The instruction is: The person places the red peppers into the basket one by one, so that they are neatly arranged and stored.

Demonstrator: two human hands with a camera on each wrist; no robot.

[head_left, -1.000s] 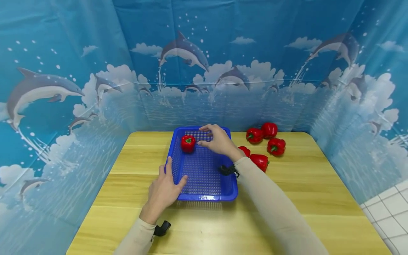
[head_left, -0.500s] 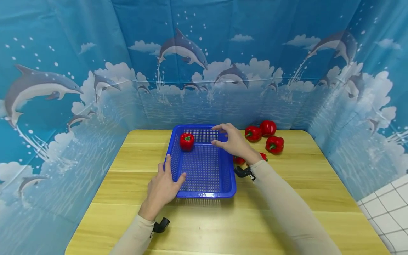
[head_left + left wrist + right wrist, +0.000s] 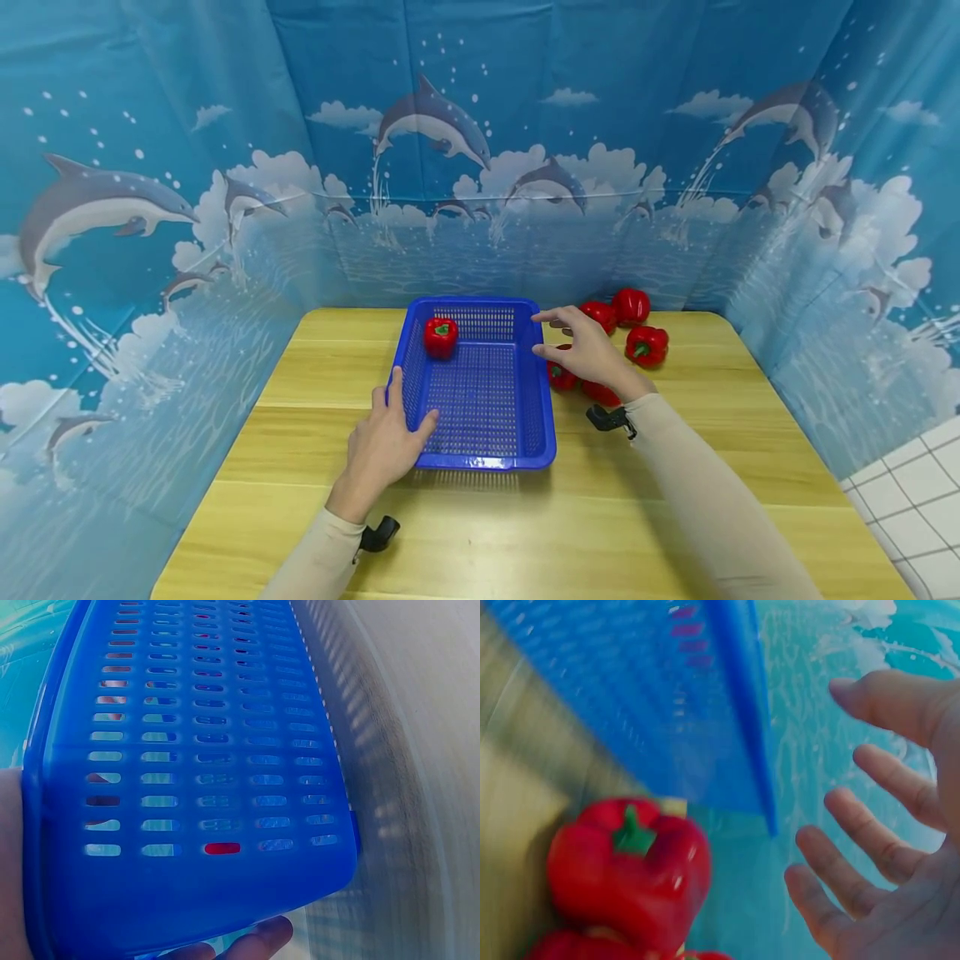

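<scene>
A blue plastic basket (image 3: 480, 461) with slotted walls stands on the table, a red bell pepper (image 3: 441, 338) upright in its far left part. At its near left corner, my left hand (image 3: 384, 446) grips the basket, thumb over the inside and fingers along the outer left wall; its fingertips (image 3: 274, 934) show past the wall in the left wrist view. My right hand (image 3: 592, 350) is over the basket's right side, empty, fingers spread and slightly bent. Beneath and beside it lie more red bell peppers, one (image 3: 634, 874) standing close to the basket with its green stem up.
Further red bell peppers (image 3: 647, 346) lie at the back right of the wooden table (image 3: 712, 433). A blue curtain (image 3: 480, 242) printed with dolphins hangs behind and along both sides. White tiles (image 3: 915, 500) show at the lower right.
My right hand has moved right, from above the inside of the basket to past its right rim, over the peppers. The left hand and the pepper in the basket stay in place.
</scene>
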